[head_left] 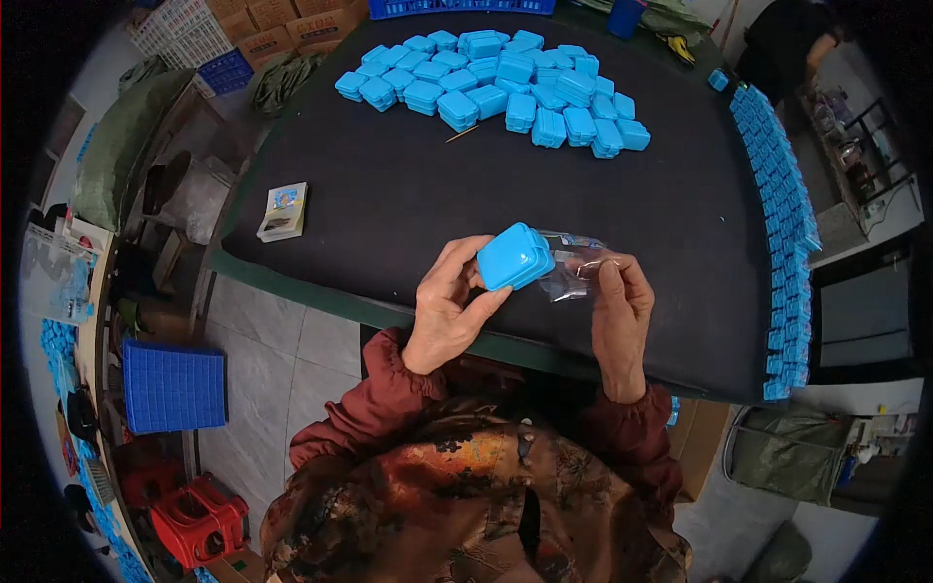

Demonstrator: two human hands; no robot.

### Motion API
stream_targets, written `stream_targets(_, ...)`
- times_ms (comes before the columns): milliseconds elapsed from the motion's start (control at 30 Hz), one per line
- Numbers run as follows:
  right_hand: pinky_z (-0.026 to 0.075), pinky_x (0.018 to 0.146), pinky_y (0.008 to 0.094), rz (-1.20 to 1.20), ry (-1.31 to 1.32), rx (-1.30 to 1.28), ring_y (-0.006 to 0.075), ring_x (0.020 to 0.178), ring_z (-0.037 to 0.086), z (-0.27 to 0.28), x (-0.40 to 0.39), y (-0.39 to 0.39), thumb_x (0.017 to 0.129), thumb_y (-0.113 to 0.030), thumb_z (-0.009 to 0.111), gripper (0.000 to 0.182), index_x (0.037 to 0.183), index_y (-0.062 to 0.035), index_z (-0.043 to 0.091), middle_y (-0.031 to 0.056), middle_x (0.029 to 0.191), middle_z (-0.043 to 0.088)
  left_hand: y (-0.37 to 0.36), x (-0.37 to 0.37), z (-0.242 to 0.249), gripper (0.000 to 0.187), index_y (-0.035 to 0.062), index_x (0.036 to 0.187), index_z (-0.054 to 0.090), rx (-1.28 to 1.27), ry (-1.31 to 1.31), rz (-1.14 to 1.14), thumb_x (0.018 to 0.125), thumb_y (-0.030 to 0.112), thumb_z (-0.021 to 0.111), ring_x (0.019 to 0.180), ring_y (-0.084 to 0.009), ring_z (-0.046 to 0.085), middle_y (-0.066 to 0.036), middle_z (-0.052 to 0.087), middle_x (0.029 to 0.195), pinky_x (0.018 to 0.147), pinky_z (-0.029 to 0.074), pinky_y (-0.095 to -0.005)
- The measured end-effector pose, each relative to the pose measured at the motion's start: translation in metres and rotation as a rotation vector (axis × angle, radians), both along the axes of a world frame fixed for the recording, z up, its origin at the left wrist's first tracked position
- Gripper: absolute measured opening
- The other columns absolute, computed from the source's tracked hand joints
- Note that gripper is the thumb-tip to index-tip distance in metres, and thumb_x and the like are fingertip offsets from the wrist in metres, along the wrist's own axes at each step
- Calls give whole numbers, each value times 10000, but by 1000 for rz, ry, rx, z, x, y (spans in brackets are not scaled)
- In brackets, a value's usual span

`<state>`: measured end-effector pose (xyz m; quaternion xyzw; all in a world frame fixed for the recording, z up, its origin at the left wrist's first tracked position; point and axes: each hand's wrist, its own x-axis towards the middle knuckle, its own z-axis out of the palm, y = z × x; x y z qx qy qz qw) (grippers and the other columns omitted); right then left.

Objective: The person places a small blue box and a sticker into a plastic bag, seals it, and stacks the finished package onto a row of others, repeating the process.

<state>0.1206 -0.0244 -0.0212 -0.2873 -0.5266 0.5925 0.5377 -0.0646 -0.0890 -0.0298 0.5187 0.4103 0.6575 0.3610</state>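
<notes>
Over the near edge of the black-topped table [389, 185], my left hand [449, 306] holds a small light-blue plastic box [513, 257] by its sides, fingers and thumb wrapped round it. A clear plastic bag [567, 277] is pinched between the thumb and fingers of my right hand [622, 316]. The bag's near side overlaps the box's right end in this view. Farther back lies a heap of similar blue boxes [515, 68], some stacked on others. To the left of my hands sits a small stack of printed cards [283, 212].
Rows of bagged blue pieces [777, 223] line the table's right edge. A thin stick [462, 134] lies before the heap. On the floor at left stand a blue crate [175, 387] and a red stool [199, 520]. Another person [792, 44] is at the far right.
</notes>
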Motion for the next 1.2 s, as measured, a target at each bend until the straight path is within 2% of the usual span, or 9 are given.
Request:
stream_targets(67, 447, 817, 296, 53, 77, 11, 158, 929, 592, 0, 1, 0, 950, -169, 463, 172, 955, -38, 575, 102, 969, 642, 0, -1, -3, 434, -42, 1189, 478, 3, 33, 0, 790, -26, 646, 838, -100, 499, -73, 453, 1067, 740, 461, -229)
stream_targets(400, 445, 866, 334, 90, 183, -44, 185, 951, 594, -12, 3, 2, 948, -163, 460, 158, 948, -46, 565, 114, 987, 641, -6, -1, -3, 465, 3, 1168, 535, 16, 228, 61, 730, -25, 692, 746, -96, 505, -90, 513, 1076, 670, 466, -228)
stream_targets(467, 438, 824, 302, 109, 226, -34, 148, 930, 583, -11, 3, 2, 942, -183, 487, 175, 947, -45, 593, 81, 987, 638, -7, -1, -4, 466, 4, 1164, 539, 9, 222, 52, 727, -25, 696, 743, -94, 500, -90, 514, 1075, 665, 464, -227)
stream_targets(633, 431, 819, 289, 108, 214, -53, 142, 912, 579, -8, 1, 1, 940, -183, 493, 173, 935, -42, 593, 74, 956, 635, -7, -1, -6, 471, 9, 1160, 545, 22, 223, 39, 719, -25, 704, 734, -94, 488, -90, 518, 1066, 654, 456, -225)
stream_targets(700, 427, 818, 285, 111, 205, -55, 137, 900, 576, -9, 2, 1, 938, -180, 495, 169, 929, -42, 592, 70, 946, 633, -9, -4, -5, 477, -13, 1195, 513, -4, 291, -6, 753, 8, 692, 897, -151, 526, -120, 495, 1120, 714, 460, -260)
stream_targets(833, 411, 812, 268, 141, 150, -32, 112, 859, 551, -6, 4, 1, 931, -170, 510, 152, 917, -40, 588, 44, 918, 618, -8, -4, -3, 488, 1, 1190, 524, 14, 371, 3, 738, 21, 705, 896, -171, 532, -132, 510, 1108, 715, 460, -267)
stream_targets(900, 403, 805, 256, 143, 115, -30, 99, 841, 538, -7, 7, 2, 928, -171, 517, 150, 913, -38, 586, 30, 903, 610, -7, -3, -1, 501, 4, 1163, 538, 66, 393, 31, 694, -43, 708, 753, -138, 499, -109, 512, 1073, 651, 454, -257)
stream_targets(1067, 395, 717, 203, 175, -48, 20, 57, 763, 496, -4, 11, 5, 917, -192, 543, 166, 901, -32, 583, -12, 829, 573, -5, -1, 1, 499, 1, 1159, 529, 54, 421, 39, 695, -47, 704, 753, -147, 508, -115, 513, 1065, 650, 457, -259)
stream_targets(1200, 420, 684, 196, 180, -72, 47, 57, 760, 522, -2, 14, 10, 909, -172, 555, 138, 904, -37, 585, -6, 848, 592, -3, 4, 2, 498, 4, 1158, 512, 19, 430, 79, 699, -41, 702, 753, -155, 522, -124, 514, 1061, 642, 468, -265)
